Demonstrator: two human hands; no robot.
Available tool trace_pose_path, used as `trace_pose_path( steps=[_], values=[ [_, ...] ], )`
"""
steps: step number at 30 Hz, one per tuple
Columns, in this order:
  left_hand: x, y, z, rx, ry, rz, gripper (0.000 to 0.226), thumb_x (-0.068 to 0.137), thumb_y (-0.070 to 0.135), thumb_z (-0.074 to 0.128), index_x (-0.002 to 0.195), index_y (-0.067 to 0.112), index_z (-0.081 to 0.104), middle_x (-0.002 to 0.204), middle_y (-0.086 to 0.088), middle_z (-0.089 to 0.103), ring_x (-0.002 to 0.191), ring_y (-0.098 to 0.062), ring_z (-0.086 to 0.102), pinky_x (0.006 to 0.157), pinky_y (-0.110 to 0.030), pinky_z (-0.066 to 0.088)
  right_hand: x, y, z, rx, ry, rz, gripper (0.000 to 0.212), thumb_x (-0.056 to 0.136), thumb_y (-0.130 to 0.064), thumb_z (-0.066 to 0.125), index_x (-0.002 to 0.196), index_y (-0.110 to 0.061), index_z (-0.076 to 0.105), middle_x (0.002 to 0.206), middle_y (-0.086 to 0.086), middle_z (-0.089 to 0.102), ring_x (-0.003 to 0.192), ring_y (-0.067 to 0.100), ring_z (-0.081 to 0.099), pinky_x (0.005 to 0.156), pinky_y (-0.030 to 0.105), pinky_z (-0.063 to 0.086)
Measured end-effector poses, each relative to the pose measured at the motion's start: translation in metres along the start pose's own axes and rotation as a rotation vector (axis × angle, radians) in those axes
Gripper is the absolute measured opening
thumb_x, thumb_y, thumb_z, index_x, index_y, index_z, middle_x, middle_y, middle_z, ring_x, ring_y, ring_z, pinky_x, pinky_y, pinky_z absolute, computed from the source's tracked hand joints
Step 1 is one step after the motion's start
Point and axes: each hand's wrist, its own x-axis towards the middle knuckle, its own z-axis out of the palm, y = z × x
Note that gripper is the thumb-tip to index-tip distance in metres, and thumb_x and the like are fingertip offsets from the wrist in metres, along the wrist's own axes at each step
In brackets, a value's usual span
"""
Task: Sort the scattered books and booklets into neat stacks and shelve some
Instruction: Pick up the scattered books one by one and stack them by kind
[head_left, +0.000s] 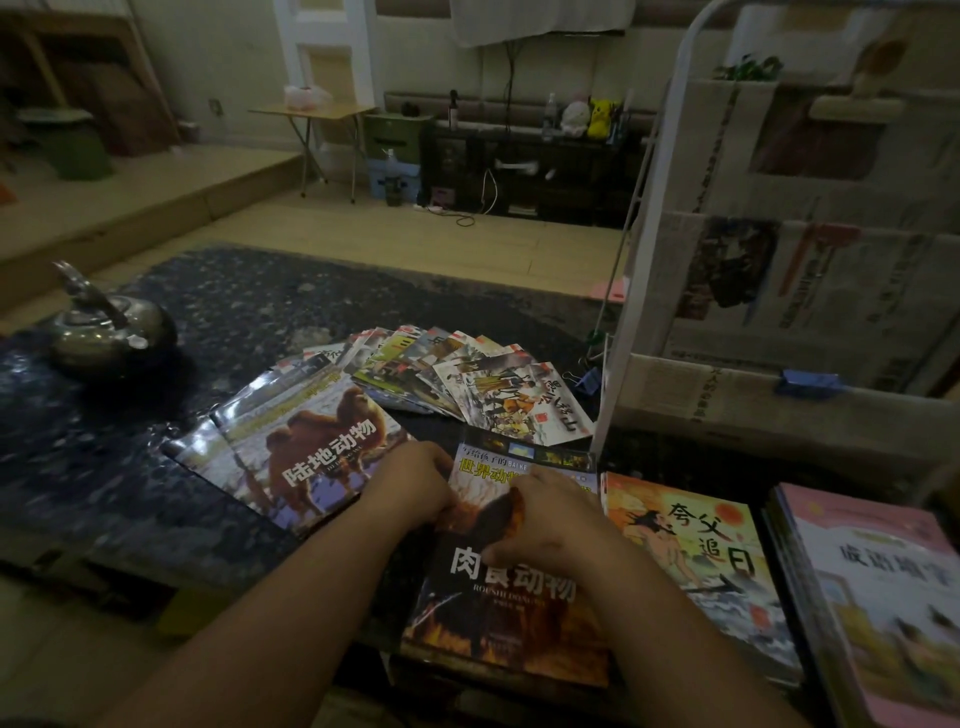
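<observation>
Dark speckled table (234, 312) fills the middle of the view. It is bare from 9 to 12 o'clock; the near edge runs along 6 to 7.
White rack (649, 260) stands at 3 o'clock, newspapers hung on its tiers, its frame tight against the table's right side.
Pink-cover stack (872, 597) at 4 o'clock, squared up.
Orange-cover book (691, 561) just left of it, flat, the edges almost touching.
Dark animal book (509, 613) at 6 o'clock: black and fiery cover, large white characters, overhanging the near edge, top of a low pile.
Camel book (306, 447) at 8 o'clock of the fan, glossy, skewed on others beneath.
Small booklets (467, 379) fanned loosely at centre.
Metal kettle (104, 332) at 9 o'clock, well apart.
Left hand (410, 483): fingers curled round the dark animal book's left edge.
Right hand (550, 519): on its cover, fingers bent; grip or mere pressure, cannot tell.
Blue binder clip (589, 379) beside the rack foot.
</observation>
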Motion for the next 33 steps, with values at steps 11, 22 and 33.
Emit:
trace_pose_path(
  steps=[11,22,33],
  values=[
    [0.001,-0.005,-0.001,-0.016,0.035,0.037,0.023,0.086,0.024,0.066,0.109,0.023,0.069,0.107,0.001,0.068,0.091,-0.014,0.064,0.087,-0.035,0.055,-0.002,-0.007,0.000,-0.008,0.018,-0.032,0.087,0.070,-0.062,0.075,0.141,-0.023,0.042,0.152,0.002,0.033,0.140,0.024,0.029,0.112,0.044,0.029],
    [0.019,-0.052,-0.012,0.511,0.396,-0.001,0.080,0.072,0.062,0.068,0.136,0.025,0.040,0.138,-0.007,0.046,0.127,-0.029,0.041,0.103,-0.044,0.037,-0.007,-0.005,-0.009,0.157,0.087,-0.015,0.075,0.081,-0.057,0.068,0.141,-0.021,0.041,0.148,0.001,0.039,0.134,0.022,0.038,0.105,0.039,0.037],
    [0.018,-0.049,-0.013,0.474,0.299,0.006,0.061,0.096,0.048,0.048,0.141,0.014,0.024,0.103,-0.014,0.068,0.092,-0.034,0.066,0.069,-0.035,0.049,-0.006,-0.009,-0.008,0.159,0.091,-0.024,0.072,0.083,-0.060,0.064,0.140,-0.021,0.044,0.145,0.002,0.042,0.132,0.022,0.040,0.106,0.040,0.038]
  ],
)
